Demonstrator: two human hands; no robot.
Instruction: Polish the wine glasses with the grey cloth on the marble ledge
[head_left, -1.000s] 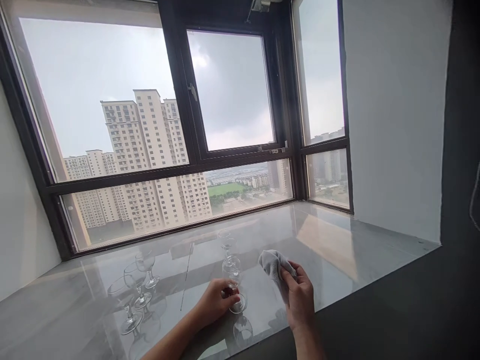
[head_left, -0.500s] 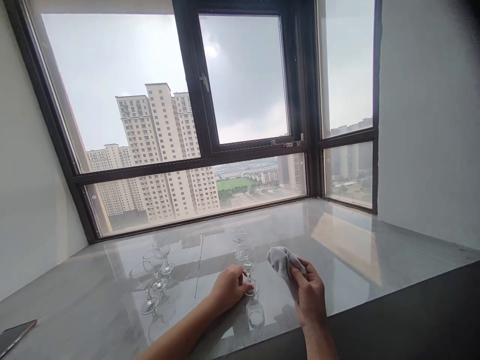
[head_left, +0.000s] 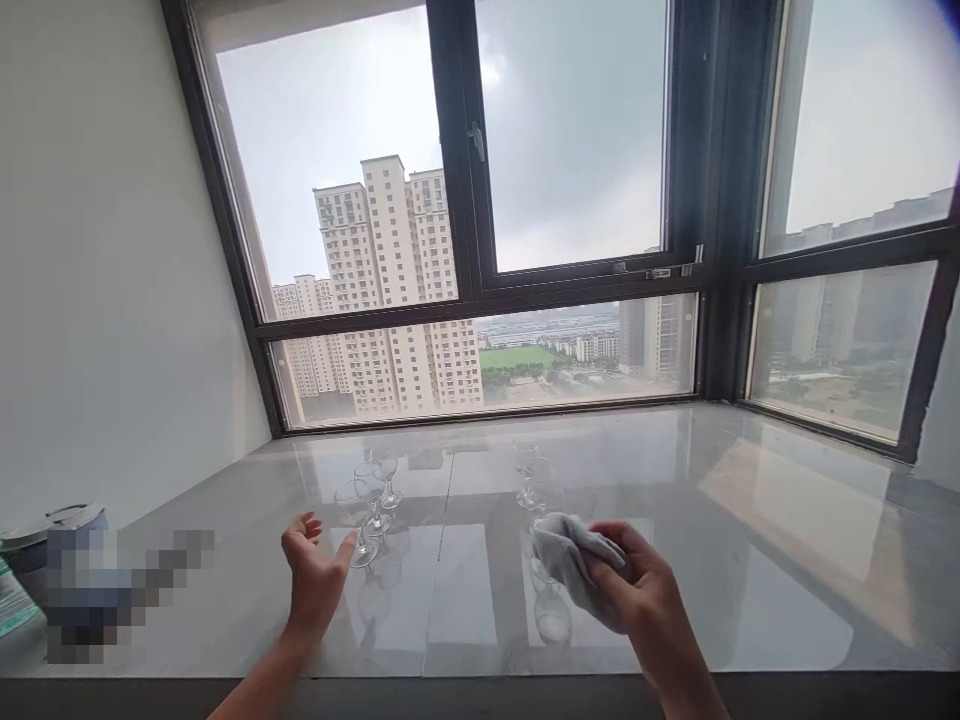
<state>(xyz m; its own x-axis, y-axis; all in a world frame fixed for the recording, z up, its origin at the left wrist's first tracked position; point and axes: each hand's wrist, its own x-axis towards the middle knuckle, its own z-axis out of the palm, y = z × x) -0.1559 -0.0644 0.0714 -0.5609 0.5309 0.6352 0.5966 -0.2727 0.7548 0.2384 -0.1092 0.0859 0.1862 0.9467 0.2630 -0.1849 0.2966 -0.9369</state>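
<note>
My left hand [head_left: 316, 572] is open, thumb and fingers apart, just left of the nearest glass. That stemmed glass [head_left: 364, 545] stands upright in a row with a second glass [head_left: 377, 515] and a third glass [head_left: 386, 470] behind it. Whether my thumb touches the nearest one, I cannot tell. A crumpled grey cloth [head_left: 566, 560] is gripped in my right hand [head_left: 637, 590], above the sill. Beyond the cloth stands another stemmed glass [head_left: 527, 480]; a nearer one is mostly hidden behind the cloth, with its reflection showing below.
The glossy grey stone sill [head_left: 480, 610] ends in a straight front edge. Dark window frames [head_left: 592, 285] rise behind it, with a white wall [head_left: 135, 260] at left. A dark container [head_left: 56, 525] and a pixelated patch sit at the left end.
My left hand has let go of the nearer right-hand glass and moved left to the row of glasses. My right hand still holds the cloth. The view has swung left.
</note>
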